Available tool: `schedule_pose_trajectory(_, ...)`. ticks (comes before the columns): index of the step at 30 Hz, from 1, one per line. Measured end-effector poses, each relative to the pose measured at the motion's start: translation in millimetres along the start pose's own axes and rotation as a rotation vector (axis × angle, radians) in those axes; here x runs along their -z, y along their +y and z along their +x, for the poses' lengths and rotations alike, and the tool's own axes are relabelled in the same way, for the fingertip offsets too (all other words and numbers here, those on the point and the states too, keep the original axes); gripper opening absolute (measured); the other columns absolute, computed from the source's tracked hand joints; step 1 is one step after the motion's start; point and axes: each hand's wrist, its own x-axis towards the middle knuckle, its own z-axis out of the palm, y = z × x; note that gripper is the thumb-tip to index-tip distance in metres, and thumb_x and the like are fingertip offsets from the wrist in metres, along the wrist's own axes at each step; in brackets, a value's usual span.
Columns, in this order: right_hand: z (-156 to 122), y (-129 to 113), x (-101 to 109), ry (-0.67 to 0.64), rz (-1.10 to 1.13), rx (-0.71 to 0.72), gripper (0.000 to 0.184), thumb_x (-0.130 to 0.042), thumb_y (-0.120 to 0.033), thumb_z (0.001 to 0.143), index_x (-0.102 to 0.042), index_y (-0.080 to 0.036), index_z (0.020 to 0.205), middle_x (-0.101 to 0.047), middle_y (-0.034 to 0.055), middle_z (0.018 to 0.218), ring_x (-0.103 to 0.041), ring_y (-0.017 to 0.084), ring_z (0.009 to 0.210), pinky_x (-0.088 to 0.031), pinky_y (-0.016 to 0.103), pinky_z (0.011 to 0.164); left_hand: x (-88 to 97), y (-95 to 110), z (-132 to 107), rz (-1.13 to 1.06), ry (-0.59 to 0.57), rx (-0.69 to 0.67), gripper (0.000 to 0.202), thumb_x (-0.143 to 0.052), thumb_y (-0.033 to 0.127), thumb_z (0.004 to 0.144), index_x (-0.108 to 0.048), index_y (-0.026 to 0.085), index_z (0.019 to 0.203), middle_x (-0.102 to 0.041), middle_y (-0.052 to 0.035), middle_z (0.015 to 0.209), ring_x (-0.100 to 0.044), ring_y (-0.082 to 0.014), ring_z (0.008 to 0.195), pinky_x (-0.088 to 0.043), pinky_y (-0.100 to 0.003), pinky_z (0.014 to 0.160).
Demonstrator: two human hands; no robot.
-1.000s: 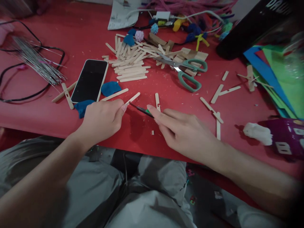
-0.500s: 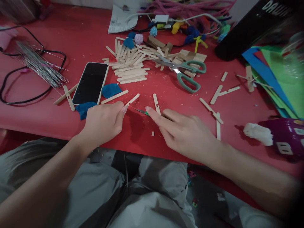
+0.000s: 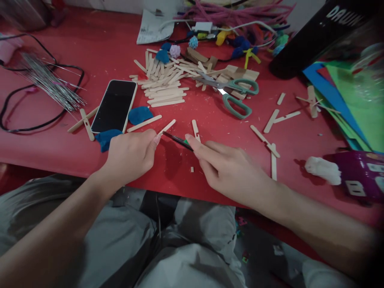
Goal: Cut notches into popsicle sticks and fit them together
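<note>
Between thumb and fingers my left hand pinches a wooden craft stick, whose rounded end points away to the right. My right hand is closed around a craft knife with a bit of green at its grip. The dark blade reaches left and its tip meets the stick just beside my left thumb. Most of the knife's handle is hidden inside my right hand. Behind my right fingers lies a notched craft stick, and a small cut-off chip rests on the red table nearby.
A pile of craft sticks lies beyond my hands, with green-handled scissors beside it. To the left are a phone, blue felt pieces and wires. Several notched sticks, a purple container and a black bottle stand right.
The knife's blade has turned from edge-on to showing its dark flat side, its tip now at the stick. My left hand has stayed in place; the view has shifted slightly.
</note>
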Motion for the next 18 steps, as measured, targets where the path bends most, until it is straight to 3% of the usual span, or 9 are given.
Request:
schedule_pose_trajectory(3, 3.1, 6.8, -3.3, 0.008, 0.238, -0.047, 0.046, -0.040, -0.014, 0.094, -0.056, -0.011, 0.137, -0.075, 0.0093, 0.094, -0.070, 0.018, 0.075, -0.048, 0.026, 0.063, -0.5, -0.4, 0.0, 0.008, 0.003, 0.001, 0.040, -0.029, 0.038, 0.097, -0.060, 0.018, 0.081, -0.064, -0.0086, 0.069, -0.063, -0.0239, 0.068, -0.021, -0.031, 0.054)
schedule_pose_trajectory(5, 4.1, 8.7, -3.2, 0.003, 0.283, -0.040, 0.046, -0.041, -0.014, 0.094, -0.056, -0.011, 0.137, -0.076, 0.0088, 0.094, -0.070, 0.017, 0.078, -0.048, 0.026, 0.065, -0.2, -0.5, -0.3, 0.008, 0.001, 0.002, 0.039, -0.030, 0.037, 0.096, -0.060, 0.017, 0.081, -0.065, -0.0089, 0.069, -0.063, -0.0238, 0.068, -0.021, -0.031, 0.054)
schedule_pose_trajectory(12, 0.8, 2.3, 3.3, -0.024, -0.075, 0.049, 0.053, -0.041, -0.010, 0.090, -0.051, -0.013, 0.142, -0.069, 0.0073, 0.079, -0.057, 0.015, 0.054, -0.030, 0.027, 0.048, 2.6, 1.8, -1.8, 0.004, 0.015, -0.012, 0.039, -0.030, 0.036, 0.097, -0.061, 0.018, 0.081, -0.067, -0.0095, 0.071, -0.064, -0.0235, 0.068, -0.022, -0.032, 0.054)
schedule_pose_trajectory(18, 0.8, 4.1, -1.8, -0.029, 0.030, 0.036, 0.052, -0.038, -0.011, 0.092, -0.051, -0.010, 0.142, -0.067, 0.0079, 0.079, -0.064, 0.018, 0.061, -0.040, 0.027, 0.052, 3.2, 5.2, -2.2, 0.020, 0.015, 0.038, 0.039, -0.030, 0.035, 0.096, -0.062, 0.018, 0.082, -0.067, -0.0097, 0.069, -0.065, -0.0247, 0.067, -0.020, -0.032, 0.052)
